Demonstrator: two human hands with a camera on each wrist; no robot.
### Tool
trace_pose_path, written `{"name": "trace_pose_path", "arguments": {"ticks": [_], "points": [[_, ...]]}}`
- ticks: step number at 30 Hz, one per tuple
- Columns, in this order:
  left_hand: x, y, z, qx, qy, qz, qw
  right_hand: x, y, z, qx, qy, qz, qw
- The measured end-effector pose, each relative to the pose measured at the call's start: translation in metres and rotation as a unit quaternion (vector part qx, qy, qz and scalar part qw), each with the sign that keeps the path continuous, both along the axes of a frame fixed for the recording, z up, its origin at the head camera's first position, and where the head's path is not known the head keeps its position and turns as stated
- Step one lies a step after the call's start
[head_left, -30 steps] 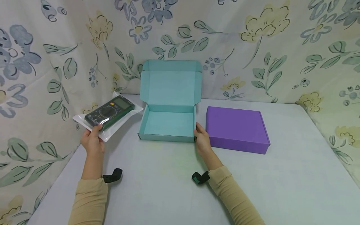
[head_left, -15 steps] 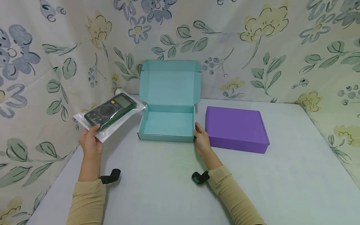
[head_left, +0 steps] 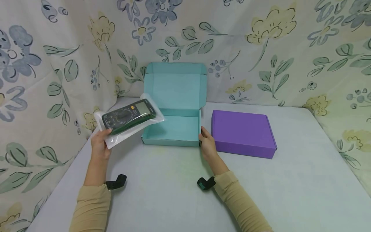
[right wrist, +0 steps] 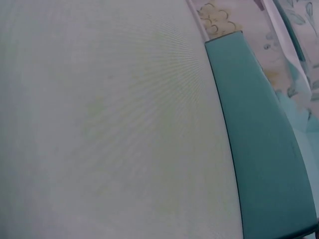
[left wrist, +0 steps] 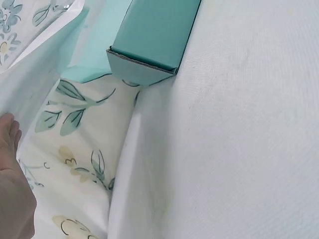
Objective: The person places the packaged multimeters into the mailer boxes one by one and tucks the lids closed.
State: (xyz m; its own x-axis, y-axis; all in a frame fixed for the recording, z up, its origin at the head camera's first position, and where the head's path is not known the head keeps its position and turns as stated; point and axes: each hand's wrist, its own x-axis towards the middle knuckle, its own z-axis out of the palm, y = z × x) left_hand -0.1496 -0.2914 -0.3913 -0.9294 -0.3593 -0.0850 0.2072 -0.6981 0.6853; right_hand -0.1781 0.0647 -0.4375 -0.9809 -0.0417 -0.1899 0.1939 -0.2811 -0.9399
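My left hand [head_left: 100, 145] grips the lower left corner of a clear-and-white plastic bag [head_left: 116, 139], thumb on top. Inside the bag lies a black digital multimeter [head_left: 124, 116] with a green edge, screen tilted up to the right. The bag's right end overlaps the left side of a teal cardboard box [head_left: 171, 142], whose lid stands raised. At the box's front right corner, my right hand [head_left: 209, 145] holds the side wall between thumb and fingers. In the left wrist view, the left hand [left wrist: 15, 191] supports the bag's white underside; the right wrist view shows the box's front wall [right wrist: 261, 144].
A closed purple box [head_left: 243, 130] lies right of the teal box, close to the right hand. Both stand on a white-covered table [head_left: 162, 190]. Floral curtain [head_left: 226, 48] hangs behind and along the left.
The left hand has moved right with the bagged multimeter, bringing it from beside the teal box to over its left edge. The right hand has stayed at the box corner.
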Motion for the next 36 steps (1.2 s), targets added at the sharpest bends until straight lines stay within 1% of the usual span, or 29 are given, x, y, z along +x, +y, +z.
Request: {"name": "trace_pose_path", "arguments": {"ticks": [2,4,6,8,10,13,16,19,20,23,26,28,32,36], "points": [[0.0,0.003,-0.001,-0.012,0.004,-0.029,0.9995,0.0,0.0,0.0,-0.001,0.002,0.001,1.0],[0.0,0.005,-0.002,-0.026,0.005,-0.051,0.9984,0.0,0.0,0.0,-0.001,0.003,0.001,1.0],[-0.001,0.007,-0.003,-0.037,0.005,-0.068,0.997,0.0,0.0,0.0,0.0,0.003,0.002,1.0],[-0.002,0.009,-0.003,-0.063,0.0,-0.082,0.9947,0.0,0.0,0.0,0.0,0.004,0.003,1.0],[-0.004,0.012,-0.003,-0.096,-0.016,-0.092,0.991,0.0,0.0,0.0,0.0,0.004,0.002,1.0],[-0.007,0.016,-0.003,-0.146,-0.04,-0.105,0.983,0.0,0.001,0.0,-0.002,0.002,0.0,1.0],[-0.009,0.019,-0.004,-0.178,-0.056,-0.119,0.9752,0.0,0.0,0.0,-0.003,0.0,-0.001,1.0],[-0.011,0.021,-0.004,-0.19,-0.058,-0.133,0.971,0.001,0.0,0.0,-0.003,0.0,0.001,1.0],[-0.011,0.021,-0.004,-0.187,-0.057,-0.137,0.971,0.001,0.0,0.0,-0.003,0.0,0.003,1.0],[-0.013,0.022,-0.005,-0.17,-0.052,-0.147,0.973,0.001,0.0,0.0,-0.004,0.0,0.003,1.0],[-0.016,0.023,-0.006,-0.151,-0.052,-0.153,0.9753,0.001,0.0,-0.001,-0.008,0.0,0.001,1.0],[-0.016,0.023,-0.006,-0.146,-0.053,-0.154,0.9758,0.0,0.0,-0.001,-0.009,0.0,0.0,1.0],[-0.017,0.026,-0.006,-0.156,-0.053,-0.162,0.9729,0.0,0.0,0.0,-0.01,-0.002,-0.001,1.0],[-0.02,0.032,-0.007,-0.182,-0.055,-0.178,0.9656,0.001,0.0,0.0,-0.011,-0.005,-0.004,0.9999]]}}
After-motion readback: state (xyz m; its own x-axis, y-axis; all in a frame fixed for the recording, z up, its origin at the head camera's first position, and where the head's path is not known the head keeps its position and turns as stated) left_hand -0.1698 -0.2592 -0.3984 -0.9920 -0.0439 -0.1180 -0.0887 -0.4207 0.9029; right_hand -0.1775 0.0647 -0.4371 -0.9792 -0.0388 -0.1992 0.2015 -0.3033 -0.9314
